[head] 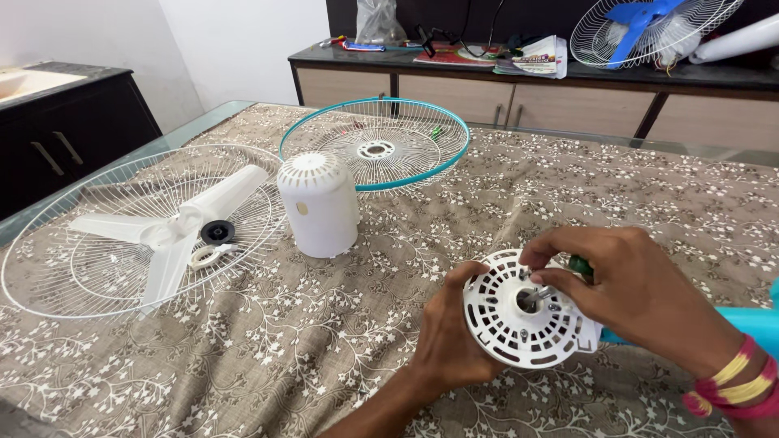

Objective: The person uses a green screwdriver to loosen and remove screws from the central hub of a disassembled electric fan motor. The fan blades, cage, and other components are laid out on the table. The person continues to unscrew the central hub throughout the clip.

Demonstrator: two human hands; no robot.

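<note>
The left hand point(446, 328) cups the near-left rim of a round white plastic fan motor housing point(519, 324), thumb curled over its edge and fingers closed behind it, so the housing stands tilted with its face towards the camera. That face is a disc pierced with rings of curved vent slots, with a few small screw holes around a raised centre, from which a short metal shaft point(529, 298) sticks out. The right hand point(625, 284) comes in from above and to the right, its fingers pinched shut around a green-handled screwdriver point(579, 264) whose tip meets the housing close beside the shaft. Red and yellow thread bands point(730, 385) circle that wrist. Just past the right hand, behind the housing, a turquoise plastic fan body point(751, 320) shows in part.

Everything rests on a table under a brown cloth printed with white flowers point(324, 341). Well beyond the left hand, up and to the left, stands a white plastic dome-shaped motor cover point(319, 203) with a vented top. Farther left lies a white wire fan guard point(49, 268) holding a white three-blade fan propeller point(174, 227), a small black round nut point(217, 233) and a white ring-shaped nut point(207, 256). Behind the cover lies a second wire guard with a turquoise rim point(375, 144).
</note>
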